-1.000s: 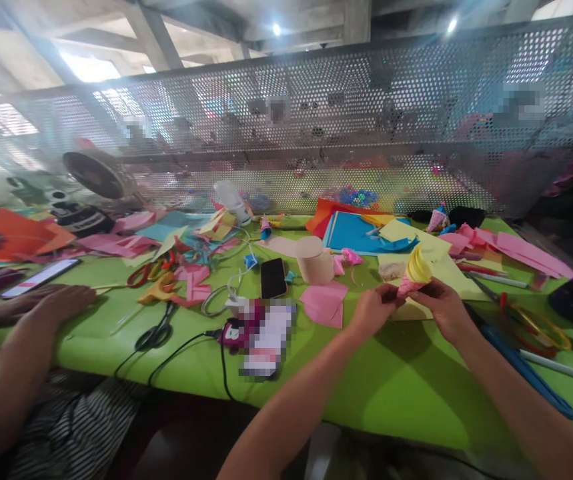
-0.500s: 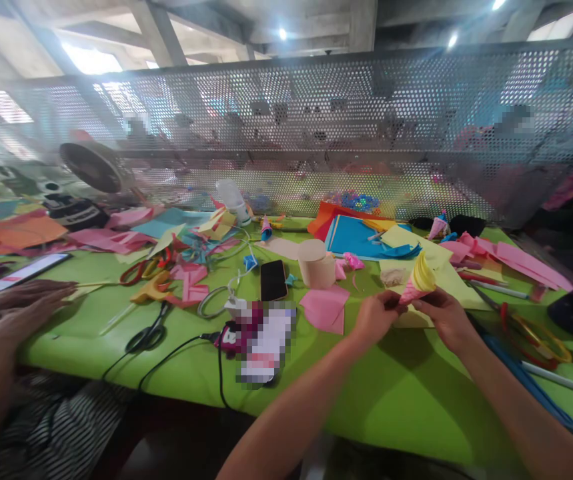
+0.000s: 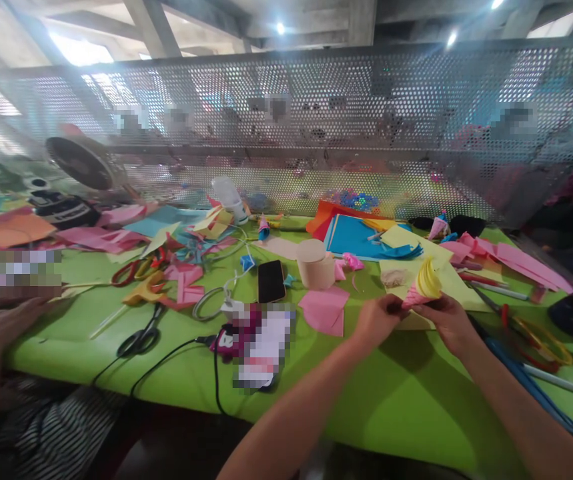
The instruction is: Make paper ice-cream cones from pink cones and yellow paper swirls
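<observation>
Both hands hold a pink-and-yellow paper cone (image 3: 423, 283) above the right part of the green table (image 3: 391, 387), back from its front edge.
The left hand (image 3: 377, 321) has its fingers closed on the cone's pink lower end, and the right hand (image 3: 449, 321) has its fingers pinched on the other side, below the yellow swirl. Pale yellow sheets (image 3: 459, 283) lie beneath; a pink paper piece (image 3: 325, 310) and a beige roll (image 3: 315, 265) sit left of the hands.

Craft workshop: shared green worktop (image 3: 376, 393) strewn with coloured paper (image 3: 326, 308) and scissors (image 3: 139, 339); concrete beams (image 3: 153, 27) along the top.
</observation>
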The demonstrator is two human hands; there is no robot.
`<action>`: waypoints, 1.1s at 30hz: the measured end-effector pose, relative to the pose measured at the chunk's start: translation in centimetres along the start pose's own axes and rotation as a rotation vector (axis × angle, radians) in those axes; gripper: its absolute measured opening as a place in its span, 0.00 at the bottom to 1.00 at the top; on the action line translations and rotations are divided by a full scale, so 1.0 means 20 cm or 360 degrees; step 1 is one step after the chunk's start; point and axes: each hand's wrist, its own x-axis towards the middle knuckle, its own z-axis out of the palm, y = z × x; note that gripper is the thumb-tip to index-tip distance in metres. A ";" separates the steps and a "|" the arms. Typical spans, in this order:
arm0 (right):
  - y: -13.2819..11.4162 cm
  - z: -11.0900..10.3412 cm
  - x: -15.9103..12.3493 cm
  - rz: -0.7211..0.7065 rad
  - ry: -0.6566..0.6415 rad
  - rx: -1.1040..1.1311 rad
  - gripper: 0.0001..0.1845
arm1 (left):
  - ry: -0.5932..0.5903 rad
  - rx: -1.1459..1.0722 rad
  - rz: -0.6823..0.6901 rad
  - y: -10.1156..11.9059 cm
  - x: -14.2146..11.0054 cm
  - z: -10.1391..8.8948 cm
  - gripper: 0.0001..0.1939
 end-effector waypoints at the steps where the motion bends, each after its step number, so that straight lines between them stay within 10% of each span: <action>1: 0.00 0.00 0.00 0.0004 -0.0009 0.0006 0.20 | -0.0009 0.0033 -0.0005 0.00 0.00 0.00 0.10; 33: -0.09 -0.01 -0.02 -0.0019 0.0229 0.0121 0.18 | -0.0254 0.0148 0.0026 0.11 -0.02 -0.12 0.13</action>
